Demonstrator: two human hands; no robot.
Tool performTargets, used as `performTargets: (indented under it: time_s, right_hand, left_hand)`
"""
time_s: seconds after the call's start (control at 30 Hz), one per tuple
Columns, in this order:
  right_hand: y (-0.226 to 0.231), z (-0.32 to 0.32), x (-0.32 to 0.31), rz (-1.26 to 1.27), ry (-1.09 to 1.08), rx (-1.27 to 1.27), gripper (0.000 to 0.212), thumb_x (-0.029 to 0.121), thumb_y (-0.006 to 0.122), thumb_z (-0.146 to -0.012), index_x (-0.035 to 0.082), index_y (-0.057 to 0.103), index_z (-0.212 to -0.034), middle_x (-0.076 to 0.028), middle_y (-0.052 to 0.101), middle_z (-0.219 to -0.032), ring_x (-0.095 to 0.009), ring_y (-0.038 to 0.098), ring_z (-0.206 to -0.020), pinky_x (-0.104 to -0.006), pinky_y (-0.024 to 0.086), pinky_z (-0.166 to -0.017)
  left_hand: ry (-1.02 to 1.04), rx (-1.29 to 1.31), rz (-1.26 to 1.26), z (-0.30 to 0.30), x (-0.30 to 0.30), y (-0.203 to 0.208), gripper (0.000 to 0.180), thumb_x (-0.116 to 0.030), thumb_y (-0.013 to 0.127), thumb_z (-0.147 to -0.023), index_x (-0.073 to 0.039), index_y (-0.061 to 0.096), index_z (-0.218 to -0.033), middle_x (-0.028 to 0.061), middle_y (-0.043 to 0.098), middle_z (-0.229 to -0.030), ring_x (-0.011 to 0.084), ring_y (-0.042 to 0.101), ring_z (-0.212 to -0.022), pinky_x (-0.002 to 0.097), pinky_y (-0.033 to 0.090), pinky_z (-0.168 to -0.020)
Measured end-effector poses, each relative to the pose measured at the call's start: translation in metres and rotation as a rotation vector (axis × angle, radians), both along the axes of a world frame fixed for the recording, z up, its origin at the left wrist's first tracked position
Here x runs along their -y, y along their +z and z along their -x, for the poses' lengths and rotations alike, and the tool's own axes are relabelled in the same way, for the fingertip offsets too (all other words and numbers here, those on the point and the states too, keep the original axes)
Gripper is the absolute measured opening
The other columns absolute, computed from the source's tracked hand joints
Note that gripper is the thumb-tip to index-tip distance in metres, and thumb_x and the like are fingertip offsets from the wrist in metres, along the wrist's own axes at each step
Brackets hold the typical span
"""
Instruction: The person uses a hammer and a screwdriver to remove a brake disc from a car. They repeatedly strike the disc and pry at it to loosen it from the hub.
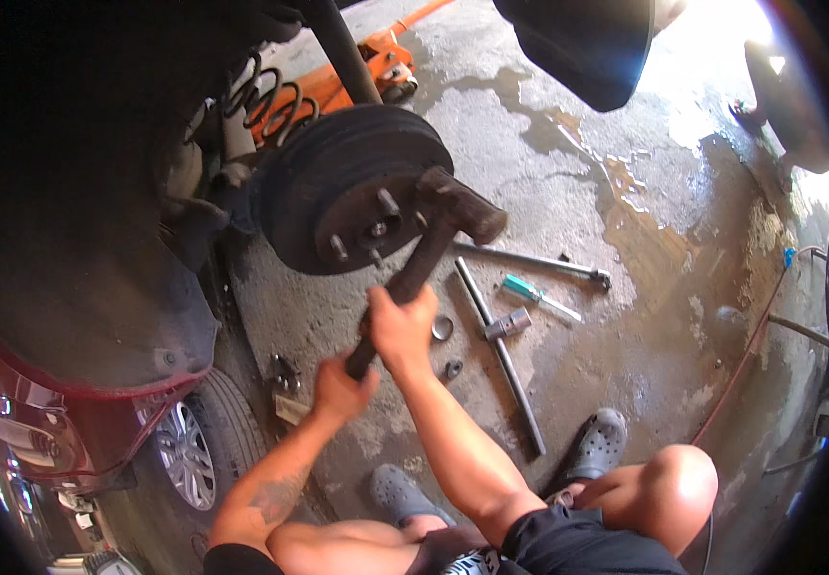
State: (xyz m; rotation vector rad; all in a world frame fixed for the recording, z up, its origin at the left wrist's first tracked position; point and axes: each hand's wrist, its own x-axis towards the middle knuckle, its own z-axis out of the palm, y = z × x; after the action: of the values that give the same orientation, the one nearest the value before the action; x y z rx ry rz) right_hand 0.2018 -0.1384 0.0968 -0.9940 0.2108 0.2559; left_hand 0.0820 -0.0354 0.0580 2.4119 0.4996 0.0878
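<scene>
Both my hands grip the dark handle of a sledgehammer. My left hand is closed around the lower end, and my right hand is wrapped higher up, towards the head. The hammer's head overlaps the right edge of a dark brake drum with wheel studs standing out of its face; whether they touch, I cannot tell. On the floor below the drum lie a round metal cap and a small nut.
Right of my hands lie a long-handled wrench, a green-handled screwdriver and a sliding bar with a socket. Behind the drum are a coil spring and an orange floor jack. A red car stands left; a thin hose runs right.
</scene>
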Motion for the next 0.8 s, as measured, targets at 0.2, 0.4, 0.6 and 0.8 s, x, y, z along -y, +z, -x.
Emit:
performTargets:
  time_s: [0.2, 0.4, 0.6, 0.8]
  right_hand:
    - [-0.013, 0.028, 0.016, -0.567, -0.343, 0.165, 0.011, -0.004, 0.060, -0.087, 0.000, 0.051, -0.082, -0.007, 0.058, -0.063, -0.015, 0.058, -0.049, -0.0311, 0.049, -0.045]
    - [-0.008, -0.002, 0.013, -0.097, -0.073, 0.016, 0.015, 0.002, 0.062, -0.087, 0.003, 0.046, -0.087, -0.007, 0.053, -0.057, -0.020, 0.056, -0.043, -0.0361, 0.048, -0.041]
    - [-0.015, 0.024, 0.003, -0.239, -0.233, -0.067, 0.015, -0.002, 0.060, -0.087, 0.002, 0.049, -0.078, -0.006, 0.056, -0.060, -0.016, 0.058, -0.050, -0.0320, 0.050, -0.047]
    - [-0.018, 0.014, -0.002, -0.138, -0.061, -0.131, 0.015, -0.003, 0.060, -0.085, 0.003, 0.046, -0.082, -0.007, 0.054, -0.058, -0.019, 0.056, -0.044, -0.0347, 0.049, -0.044]
  left_hand:
    - [-0.202, 0.206, -0.276, -0.005, 0.000, 0.005, 0.020, -0.016, 0.075, -0.074, -0.005, 0.059, -0.077, 0.0170, 0.062, -0.070, 0.0439, 0.065, -0.069, 0.0473, 0.051, -0.059]
    - [-0.052, 0.027, -0.100, -0.007, 0.002, 0.006, 0.022, -0.017, 0.075, -0.072, -0.003, 0.060, -0.078, 0.0167, 0.064, -0.071, 0.0451, 0.065, -0.071, 0.0503, 0.051, -0.061]
    - [-0.150, 0.171, -0.303, -0.006, -0.006, 0.007, 0.018, -0.015, 0.073, -0.072, -0.005, 0.060, -0.079, 0.0178, 0.064, -0.071, 0.0461, 0.064, -0.072, 0.0497, 0.051, -0.060]
    - [-0.072, 0.078, -0.162, 0.014, 0.000, 0.003, 0.019, -0.016, 0.074, -0.071, -0.006, 0.061, -0.079, 0.0169, 0.064, -0.070, 0.0434, 0.066, -0.071, 0.0483, 0.051, -0.060]
